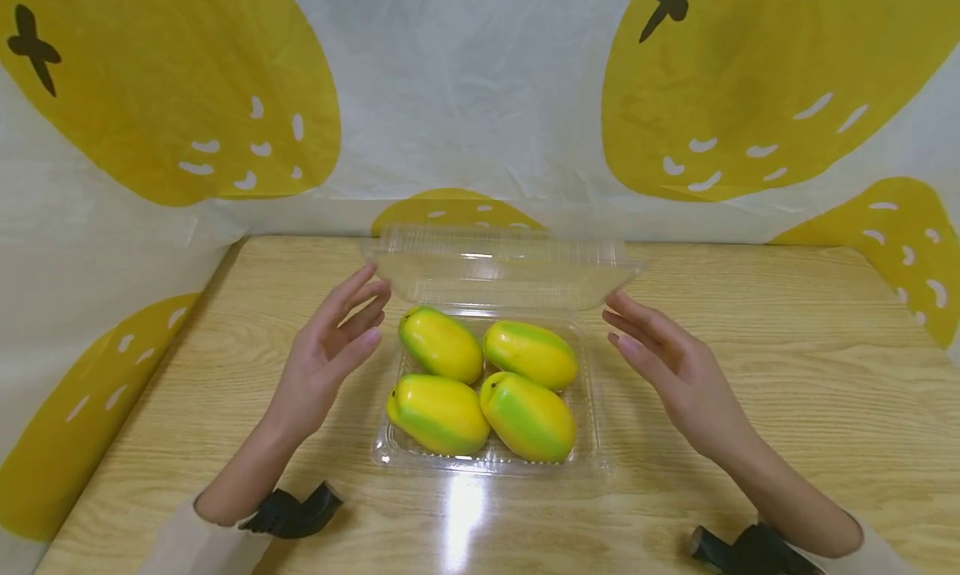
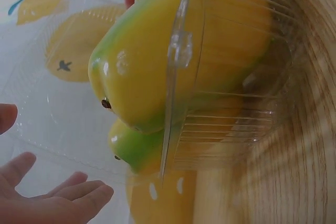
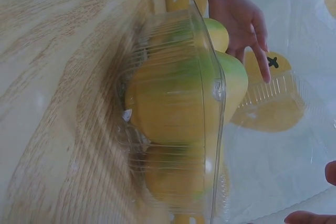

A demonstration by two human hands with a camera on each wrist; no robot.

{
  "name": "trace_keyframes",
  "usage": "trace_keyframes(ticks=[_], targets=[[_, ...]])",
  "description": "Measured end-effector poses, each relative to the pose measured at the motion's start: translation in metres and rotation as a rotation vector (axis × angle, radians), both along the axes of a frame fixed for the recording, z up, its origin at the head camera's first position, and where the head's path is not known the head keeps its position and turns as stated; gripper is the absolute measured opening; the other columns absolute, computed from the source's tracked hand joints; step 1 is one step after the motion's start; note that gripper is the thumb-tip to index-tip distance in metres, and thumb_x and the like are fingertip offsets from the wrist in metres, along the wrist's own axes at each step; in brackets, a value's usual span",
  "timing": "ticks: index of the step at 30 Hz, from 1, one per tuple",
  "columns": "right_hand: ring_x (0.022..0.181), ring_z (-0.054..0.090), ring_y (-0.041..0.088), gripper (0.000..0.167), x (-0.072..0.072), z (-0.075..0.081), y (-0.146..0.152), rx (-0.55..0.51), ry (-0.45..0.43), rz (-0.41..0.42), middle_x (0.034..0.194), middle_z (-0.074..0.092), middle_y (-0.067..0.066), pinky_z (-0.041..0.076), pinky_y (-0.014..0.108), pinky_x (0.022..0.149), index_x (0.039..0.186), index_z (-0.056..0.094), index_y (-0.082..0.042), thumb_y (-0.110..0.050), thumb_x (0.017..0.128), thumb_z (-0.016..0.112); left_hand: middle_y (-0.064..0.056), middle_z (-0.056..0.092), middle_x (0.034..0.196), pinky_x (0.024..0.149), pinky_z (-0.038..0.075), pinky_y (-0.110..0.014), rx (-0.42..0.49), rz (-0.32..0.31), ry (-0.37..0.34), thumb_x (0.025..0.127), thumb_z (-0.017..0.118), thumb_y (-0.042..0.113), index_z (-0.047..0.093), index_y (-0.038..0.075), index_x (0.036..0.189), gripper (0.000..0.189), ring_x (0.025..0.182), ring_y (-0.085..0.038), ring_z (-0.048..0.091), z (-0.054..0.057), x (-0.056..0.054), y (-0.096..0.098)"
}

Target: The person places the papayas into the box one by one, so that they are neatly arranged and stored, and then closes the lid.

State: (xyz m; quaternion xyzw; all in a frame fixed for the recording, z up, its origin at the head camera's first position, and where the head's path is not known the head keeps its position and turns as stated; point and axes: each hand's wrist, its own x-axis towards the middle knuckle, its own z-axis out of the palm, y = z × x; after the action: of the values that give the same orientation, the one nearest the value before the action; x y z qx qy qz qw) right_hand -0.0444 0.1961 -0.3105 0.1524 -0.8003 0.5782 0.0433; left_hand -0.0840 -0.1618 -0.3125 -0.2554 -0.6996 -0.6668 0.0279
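Observation:
A clear plastic clamshell box point(image 1: 384, 452) lies on the table with its hinged lid point(image 1: 498, 279) tilted up at the back. Several yellow-green mangoes point(image 1: 442, 414) fill the base in two rows. My left hand point(image 1: 318, 354) is beside the lid's left end, fingers loosely extended, fingertips right at its corner. On the other side, my right hand point(image 1: 678, 371) mirrors it, with fingertips at the lid's right corner. In the left wrist view, the left fingers point(image 2: 86, 195) spread near the transparent lid. The right wrist view shows the mangoes through the box's ribbed side wall point(image 3: 157, 108).
The box rests on a light wood-grain table point(image 1: 787, 350). Behind and to the sides hangs a white cloth point(image 1: 472, 83) printed with large yellow fruit shapes. Black straps point(image 1: 292, 512) circle both wrists.

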Motion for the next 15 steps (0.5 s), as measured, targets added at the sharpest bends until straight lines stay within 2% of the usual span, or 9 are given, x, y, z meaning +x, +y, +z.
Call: trace_keyframes(ticks=[4,10,15], targets=[[0.127,0.047,0.017,0.044,0.002,0.002,0.001,0.06,-0.006,-0.016,0.143,0.045,0.007,0.041,0.016,0.094,0.144,0.042,-0.01,-0.01,0.101,0.047,-0.021,0.041,0.142,0.104,0.035,-0.031,-0.01,0.005,0.028,0.094,0.047,-0.008,0.034,0.011,0.149,0.059,0.132,-0.037,0.038,-0.001,0.003,-0.001],[0.12,0.05,0.01,0.042,0.004,0.002,0.002,0.089,0.027,-0.035,0.137,0.047,0.008,0.043,0.016,0.093,0.142,0.046,-0.009,-0.008,0.1,0.049,-0.019,0.039,0.145,0.104,0.035,-0.03,-0.01,-0.006,0.024,0.095,0.047,-0.008,0.034,0.009,0.148,0.057,0.133,-0.035,0.037,-0.004,0.008,-0.002],[0.121,0.05,0.011,0.043,0.005,0.003,0.004,0.111,0.02,-0.033,0.138,0.048,0.004,0.042,0.016,0.092,0.143,0.046,-0.013,-0.009,0.1,0.048,-0.021,0.037,0.146,0.104,0.034,-0.031,0.01,-0.013,0.034,0.094,0.045,-0.011,0.034,0.004,0.147,0.056,0.134,-0.035,0.036,-0.006,0.012,-0.001]])
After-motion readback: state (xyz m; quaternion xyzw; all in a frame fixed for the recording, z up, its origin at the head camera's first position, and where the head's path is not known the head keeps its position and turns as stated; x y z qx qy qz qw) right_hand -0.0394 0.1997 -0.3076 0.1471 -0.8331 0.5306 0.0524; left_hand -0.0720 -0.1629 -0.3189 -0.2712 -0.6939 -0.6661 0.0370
